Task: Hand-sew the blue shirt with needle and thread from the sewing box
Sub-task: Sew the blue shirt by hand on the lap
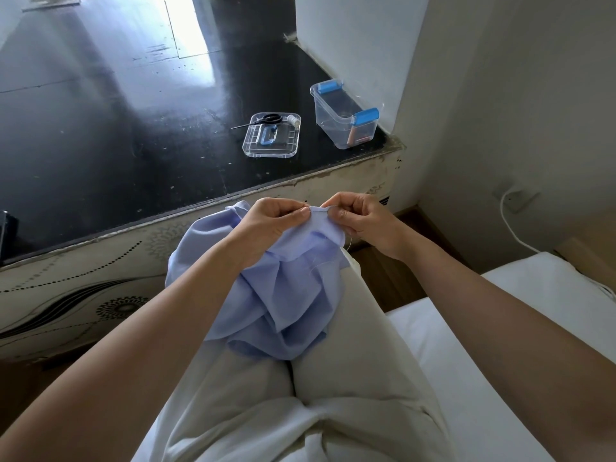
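Left grip (274, 217) and right grip (357, 219) fingertip-tight on one fold of crumpled pale-blue shirt (283, 295)

The scene is lit softly by daylight from the upper left, which is mirrored as a blown-out glare on the dark glossy tabletop (100, 135), while straight edges are bent by wide-angle distortion toward the borders.

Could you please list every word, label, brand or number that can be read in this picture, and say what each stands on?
None can be read. The clear sewing box, its lid, the thread spool and the blue shirt show no lettering; the table's side panel bears only dotted patterns.
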Demonstrator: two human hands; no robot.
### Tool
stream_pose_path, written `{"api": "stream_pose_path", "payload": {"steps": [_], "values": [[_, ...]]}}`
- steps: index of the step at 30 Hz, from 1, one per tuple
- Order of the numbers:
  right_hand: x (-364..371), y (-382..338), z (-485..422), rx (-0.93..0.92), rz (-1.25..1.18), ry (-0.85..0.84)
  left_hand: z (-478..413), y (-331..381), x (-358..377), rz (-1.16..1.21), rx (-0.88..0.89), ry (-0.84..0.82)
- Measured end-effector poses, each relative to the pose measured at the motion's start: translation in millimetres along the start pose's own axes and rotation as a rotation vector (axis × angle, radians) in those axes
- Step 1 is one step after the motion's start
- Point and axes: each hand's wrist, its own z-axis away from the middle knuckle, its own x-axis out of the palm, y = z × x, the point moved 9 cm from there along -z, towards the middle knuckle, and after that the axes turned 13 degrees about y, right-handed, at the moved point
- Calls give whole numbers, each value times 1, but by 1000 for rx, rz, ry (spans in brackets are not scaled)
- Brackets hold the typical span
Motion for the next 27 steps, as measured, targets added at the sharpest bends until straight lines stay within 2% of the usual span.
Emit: {"api": "stream_pose_path", "payload": {"steps": [11, 15, 20, 22, 27], "values": [[10, -6, -2, -18, 31, 29, 2, -5, 5, -1, -60, -31], [7, -5, -4, -8, 22, 59, 1, -5, 0, 33, -61, 35], [6, -5, -6, -37, 71, 62, 1, -7, 1, 7, -79, 41], [2, -6, -10, -103, 136, 125, 0, -7, -1, -3, -89, 54], [-10, -37, -6, -414, 270, 386, 0, -2, -9, -56, -111, 193]]}}
